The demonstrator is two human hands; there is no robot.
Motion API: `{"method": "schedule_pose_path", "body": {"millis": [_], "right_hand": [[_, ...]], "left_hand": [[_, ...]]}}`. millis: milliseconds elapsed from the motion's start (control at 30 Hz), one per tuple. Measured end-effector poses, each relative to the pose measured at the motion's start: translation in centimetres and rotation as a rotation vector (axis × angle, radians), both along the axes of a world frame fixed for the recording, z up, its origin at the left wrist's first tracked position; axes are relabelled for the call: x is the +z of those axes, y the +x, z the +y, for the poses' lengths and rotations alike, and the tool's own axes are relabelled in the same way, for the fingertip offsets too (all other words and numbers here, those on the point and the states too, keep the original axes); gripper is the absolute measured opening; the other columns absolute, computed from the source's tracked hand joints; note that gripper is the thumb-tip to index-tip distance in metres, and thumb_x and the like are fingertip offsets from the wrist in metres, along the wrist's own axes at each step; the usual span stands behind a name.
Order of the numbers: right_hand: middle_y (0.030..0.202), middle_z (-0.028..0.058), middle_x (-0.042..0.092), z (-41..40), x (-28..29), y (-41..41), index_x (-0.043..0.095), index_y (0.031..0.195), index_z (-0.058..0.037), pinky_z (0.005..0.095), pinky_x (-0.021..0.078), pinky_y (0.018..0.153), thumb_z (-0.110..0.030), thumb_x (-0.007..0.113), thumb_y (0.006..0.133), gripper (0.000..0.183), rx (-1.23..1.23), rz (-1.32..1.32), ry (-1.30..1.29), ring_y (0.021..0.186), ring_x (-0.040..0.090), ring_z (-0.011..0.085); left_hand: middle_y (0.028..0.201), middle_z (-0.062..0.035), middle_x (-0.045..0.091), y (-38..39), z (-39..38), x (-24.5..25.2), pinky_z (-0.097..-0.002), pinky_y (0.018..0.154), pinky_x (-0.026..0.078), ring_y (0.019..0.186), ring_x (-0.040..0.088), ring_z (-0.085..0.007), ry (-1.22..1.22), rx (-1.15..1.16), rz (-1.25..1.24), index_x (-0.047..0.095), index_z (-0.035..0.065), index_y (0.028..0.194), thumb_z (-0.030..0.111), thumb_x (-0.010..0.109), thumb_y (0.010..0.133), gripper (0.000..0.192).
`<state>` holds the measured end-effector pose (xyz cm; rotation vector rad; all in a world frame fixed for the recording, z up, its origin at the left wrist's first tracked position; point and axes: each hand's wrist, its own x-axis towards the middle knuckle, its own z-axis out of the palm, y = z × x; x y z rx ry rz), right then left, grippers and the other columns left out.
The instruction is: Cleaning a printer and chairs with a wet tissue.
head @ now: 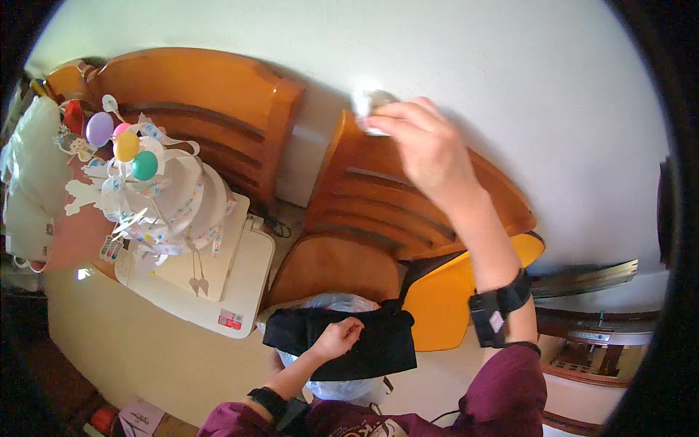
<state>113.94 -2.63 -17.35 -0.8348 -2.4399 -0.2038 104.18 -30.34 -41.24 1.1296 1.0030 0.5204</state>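
Observation:
My right hand (431, 145) is raised at the upper middle, pinching a crumpled white tissue or cloth (368, 106) that shows a greyish-brown patch. It is at the white wall (475, 60), just above the top of a wooden chair back (377, 180); contact with the wall cannot be told. Lower down, my left hand (338, 338) is over a folded black cloth (382, 349), its fingers curled and nothing visible in them. That cloth lies across a whitish plastic bag (344, 389) in front of my body. Beneath the bag's far edge shows a brown chair seat (338, 267).
A tiered white cake-like decoration (175, 185) with ribbons and coloured balls stands left on a pale board (191, 273), on a white lidded box or table (251, 295). Another wooden chair (191, 76) backs it. A yellow-orange panel (442, 306) leans right of the bag.

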Motion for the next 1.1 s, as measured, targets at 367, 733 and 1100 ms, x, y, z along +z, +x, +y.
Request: {"method": "schedule_pose_path", "body": {"millis": [367, 733, 1100], "right_hand": [[0.088, 0.0095, 0.063, 0.0, -0.1, -1.1, 0.064, 0.086, -0.0039, 0.0338, 0.0472, 0.074, -0.002, 0.051, 0.073, 0.019, 0.037, 0.056, -0.019, 0.082, 0.056, 0.0254], [0.092, 0.0068, 0.062, -0.2, -1.8, -1.4, 0.064, 0.088, -0.0055, 0.0323, 0.0463, 0.078, -0.004, 0.052, 0.074, 0.018, 0.088, 0.184, -0.030, 0.088, 0.055, 0.0234], [0.094, 0.0073, 0.060, 0.0, -2.5, -2.1, 0.060, 0.091, -0.0037, 0.0332, 0.0468, 0.078, -0.007, 0.051, 0.076, 0.018, 0.055, 0.175, 0.014, 0.090, 0.053, 0.0245]], "left_hand": [[0.068, -0.0142, 0.059, -0.5, -0.1, 0.4, -0.0319, 0.056, 0.048, 0.060, 0.060, -0.0246, -0.045, 0.001, -0.022, 0.056, 0.0019, 0.093, 0.011, 0.051, 0.083, 0.014], [0.074, -0.0153, 0.061, 0.3, 0.0, 0.2, -0.0339, 0.061, 0.049, 0.068, 0.062, -0.0281, 0.002, -0.007, 0.036, 0.056, 0.0023, 0.093, 0.009, 0.051, 0.081, 0.014], [0.071, -0.0151, 0.060, 0.5, 0.1, 0.0, -0.0329, 0.058, 0.049, 0.062, 0.061, -0.0274, 0.003, -0.008, 0.070, 0.056, 0.0017, 0.091, 0.010, 0.051, 0.082, 0.014]]}}
